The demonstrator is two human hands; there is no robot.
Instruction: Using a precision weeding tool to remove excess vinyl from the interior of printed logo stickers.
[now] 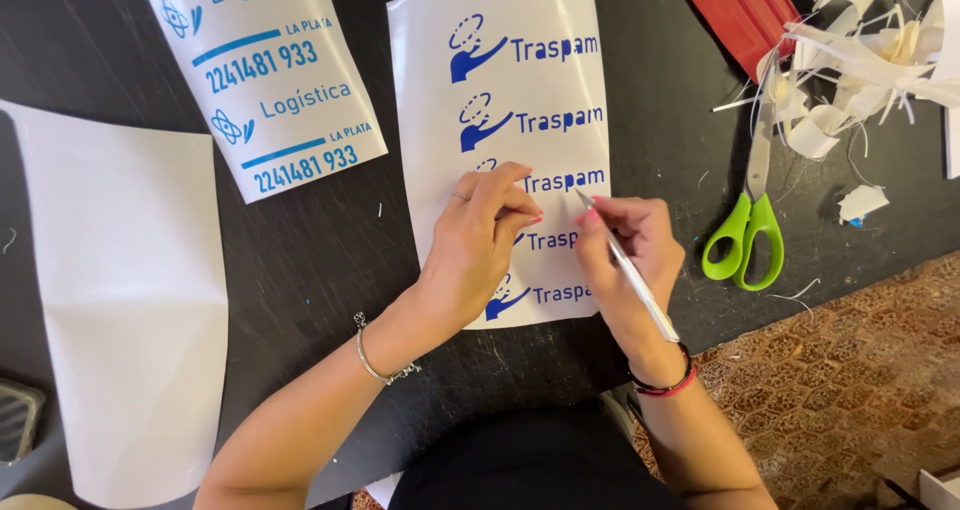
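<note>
The left hand (480, 232) rests on the white sticker sheet (500, 100), fingers curled and pressed down on its middle; it grasps nothing. The right hand (625, 255) is closed around a slim silver tool (628, 268), held like a pen, with the tip touching the sheet just beside the left fingertips.

The sheet lies flat at the centre of the dark desk (340, 240) and carries a column of blue printed logos. Both hands cover parts of the third, fourth and fifth logos. The tool tip is too small to identify.

Green-handled scissors (752, 210) lie to the right, near a pile of white scraps (860, 60) cut off by the frame edge.
</note>
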